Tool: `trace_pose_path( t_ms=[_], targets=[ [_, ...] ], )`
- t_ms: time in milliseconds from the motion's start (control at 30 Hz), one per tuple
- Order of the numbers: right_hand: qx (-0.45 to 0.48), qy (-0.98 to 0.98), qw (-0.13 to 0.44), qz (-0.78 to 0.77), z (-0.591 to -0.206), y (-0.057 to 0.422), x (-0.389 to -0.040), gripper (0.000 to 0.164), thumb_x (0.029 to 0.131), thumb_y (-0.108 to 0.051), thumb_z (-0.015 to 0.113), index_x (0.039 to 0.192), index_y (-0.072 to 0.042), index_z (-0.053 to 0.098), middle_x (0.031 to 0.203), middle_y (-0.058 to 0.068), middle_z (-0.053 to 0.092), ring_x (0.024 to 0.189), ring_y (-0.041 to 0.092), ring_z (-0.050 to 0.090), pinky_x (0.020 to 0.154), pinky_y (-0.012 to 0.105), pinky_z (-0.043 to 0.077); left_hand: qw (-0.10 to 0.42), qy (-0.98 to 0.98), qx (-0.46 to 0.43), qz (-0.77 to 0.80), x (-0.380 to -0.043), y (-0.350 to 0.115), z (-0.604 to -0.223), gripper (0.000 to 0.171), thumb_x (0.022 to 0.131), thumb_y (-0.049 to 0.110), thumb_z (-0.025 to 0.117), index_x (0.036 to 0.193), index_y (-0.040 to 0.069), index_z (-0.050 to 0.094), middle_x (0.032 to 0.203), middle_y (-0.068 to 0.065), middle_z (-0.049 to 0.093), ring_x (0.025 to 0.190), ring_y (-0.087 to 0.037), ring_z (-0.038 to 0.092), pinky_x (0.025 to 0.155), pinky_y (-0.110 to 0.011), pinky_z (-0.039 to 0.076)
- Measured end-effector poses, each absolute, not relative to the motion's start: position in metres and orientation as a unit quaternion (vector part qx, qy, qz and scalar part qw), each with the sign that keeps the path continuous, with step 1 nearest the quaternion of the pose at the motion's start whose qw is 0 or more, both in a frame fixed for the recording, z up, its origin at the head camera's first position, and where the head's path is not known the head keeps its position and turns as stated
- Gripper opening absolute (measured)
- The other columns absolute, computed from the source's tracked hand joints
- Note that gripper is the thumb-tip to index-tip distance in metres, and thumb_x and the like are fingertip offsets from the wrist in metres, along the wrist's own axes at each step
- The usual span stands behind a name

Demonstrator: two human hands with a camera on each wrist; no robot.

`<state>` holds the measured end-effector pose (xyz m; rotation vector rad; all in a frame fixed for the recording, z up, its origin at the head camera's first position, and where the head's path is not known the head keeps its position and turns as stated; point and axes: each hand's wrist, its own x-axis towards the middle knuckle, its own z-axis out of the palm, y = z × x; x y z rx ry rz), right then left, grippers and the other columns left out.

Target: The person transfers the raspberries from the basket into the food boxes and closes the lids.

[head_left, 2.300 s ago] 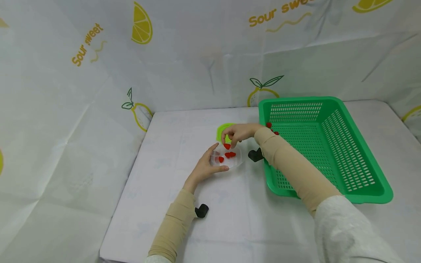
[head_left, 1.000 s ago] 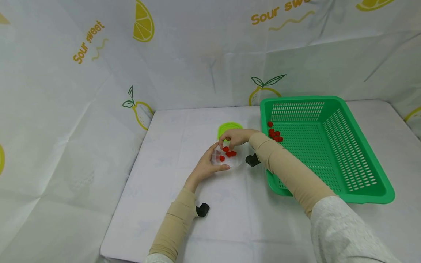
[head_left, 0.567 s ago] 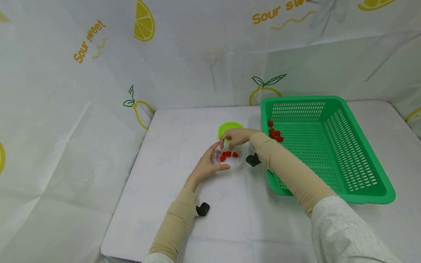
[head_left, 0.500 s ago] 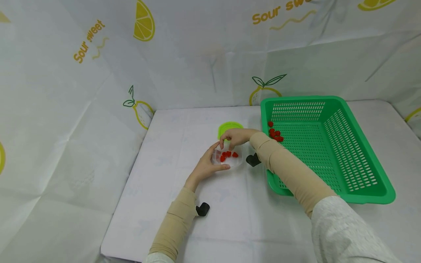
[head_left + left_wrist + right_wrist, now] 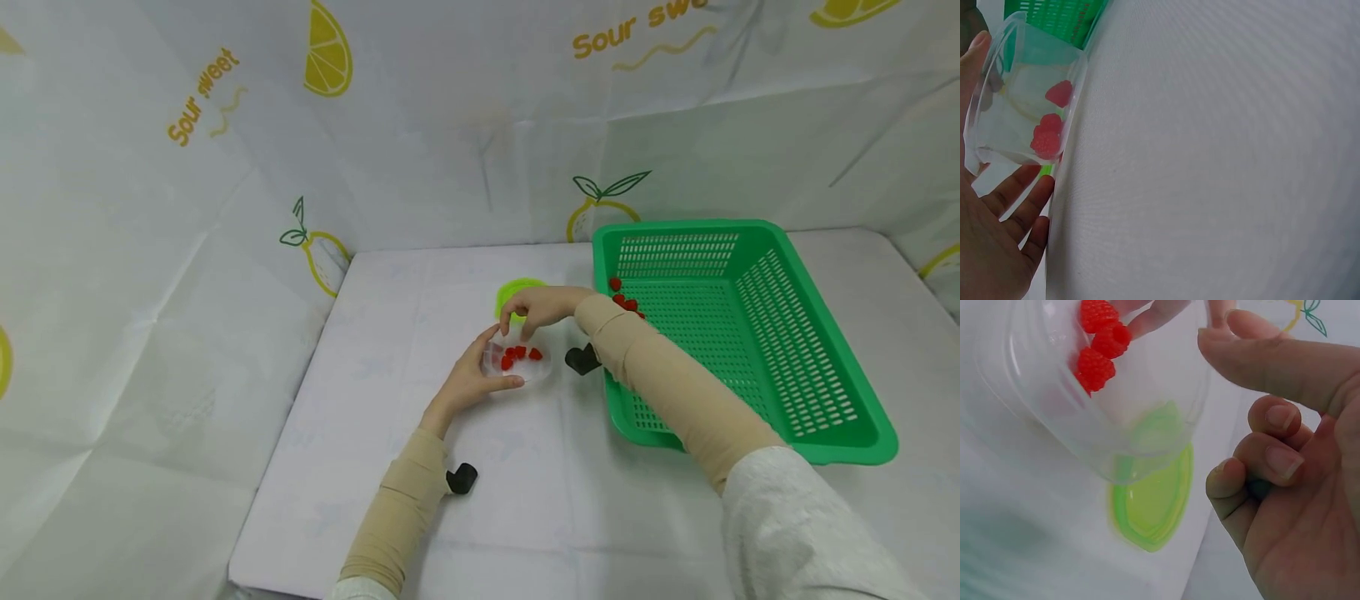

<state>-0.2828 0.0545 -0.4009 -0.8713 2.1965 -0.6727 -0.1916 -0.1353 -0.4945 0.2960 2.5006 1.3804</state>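
My left hand (image 5: 465,383) grips a clear plastic container (image 5: 540,369) from the left side, thumb at the near edge and fingers at the far edge. Several red raspberries (image 5: 521,352) lie inside; the left wrist view shows raspberries (image 5: 1047,144) through the container wall (image 5: 1038,65). My right hand (image 5: 546,304) hovers over the far rim, thumb and index near it, and the right wrist view shows nothing pinched between them. In that view the right hand's (image 5: 1297,469) other fingers bend loosely. A yellow-green lid (image 5: 506,298) lies behind the container, partly covered by the right hand.
A green slotted basket (image 5: 615,425) stands on the right of the white-covered table (image 5: 510,517). Several raspberries (image 5: 632,305) sit at its left wall, partly behind my right forearm, which crosses the basket's edge. A printed cloth (image 5: 450,167) rises behind and left.
My right hand let go of a raspberry, which dropped into the container among the others. Since then the hand has shifted slightly up and right. The left hand stays on the container.
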Motion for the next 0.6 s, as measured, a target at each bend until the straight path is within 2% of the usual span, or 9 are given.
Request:
trace_pose_path(
  t_ms=[100, 167, 233, 333, 600],
  targets=[
    [-0.347, 0.837, 0.331, -0.263, -0.395, 0.058, -0.283, 0.024, 0.083, -0.008, 0.064, 0.107, -0.013, 0.065, 0.097, 0.002, 0.053, 0.093, 0.02, 0.045, 0.08, 0.031, 0.043, 0.137, 0.863, 0.099, 0.476, -0.191, -0.135, -0.493, 0.095, 0.066, 0.057, 0.076, 0.143, 0.044, 0.022, 0.153, 0.007, 0.025, 0.142, -0.02, 0.023, 0.112, -0.054, 0.025],
    [-0.355, 0.834, 0.324, -0.27, -0.391, 0.061, -0.282, 0.024, 0.083, -0.009, 0.064, 0.107, -0.011, 0.065, 0.077, 0.0, 0.043, 0.074, 0.016, 0.037, 0.067, 0.026, 0.035, 0.139, 0.862, 0.096, 0.478, -0.191, -0.136, -0.494, 0.096, 0.065, 0.057, 0.077, 0.143, 0.044, 0.022, 0.153, 0.006, 0.025, 0.142, -0.02, 0.023, 0.112, -0.054, 0.025],
    [-0.363, 0.829, 0.317, -0.284, -0.385, 0.064, -0.282, 0.024, 0.083, -0.008, 0.065, 0.107, -0.008, 0.065, 0.066, 0.0, 0.03, 0.064, 0.015, 0.03, 0.061, 0.026, 0.03, 0.138, 0.862, 0.096, 0.479, -0.191, -0.136, -0.494, 0.096, 0.065, 0.057, 0.077, 0.143, 0.045, 0.021, 0.153, 0.006, 0.025, 0.142, -0.02, 0.023, 0.112, -0.054, 0.025],
    [-0.363, 0.828, 0.307, -0.297, -0.376, 0.073, -0.281, 0.023, 0.084, -0.009, 0.065, 0.107, -0.007, 0.065, 0.062, 0.0, 0.028, 0.06, 0.015, 0.028, 0.061, 0.026, 0.031, 0.135, 0.861, 0.099, 0.481, -0.191, -0.136, -0.494, 0.095, 0.066, 0.055, 0.077, 0.142, 0.046, 0.021, 0.153, 0.006, 0.026, 0.142, -0.02, 0.024, 0.112, -0.054, 0.025],
    [-0.324, 0.838, 0.288, -0.331, -0.359, 0.11, -0.28, 0.022, 0.085, -0.015, 0.066, 0.107, -0.013, 0.064, 0.066, 0.002, 0.031, 0.062, 0.014, 0.03, 0.062, 0.028, 0.034, 0.136, 0.86, 0.097, 0.482, -0.191, -0.134, -0.495, 0.096, 0.066, 0.054, 0.078, 0.144, 0.041, 0.024, 0.153, 0.004, 0.027, 0.141, -0.021, 0.026, 0.112, -0.054, 0.025]
  ],
)
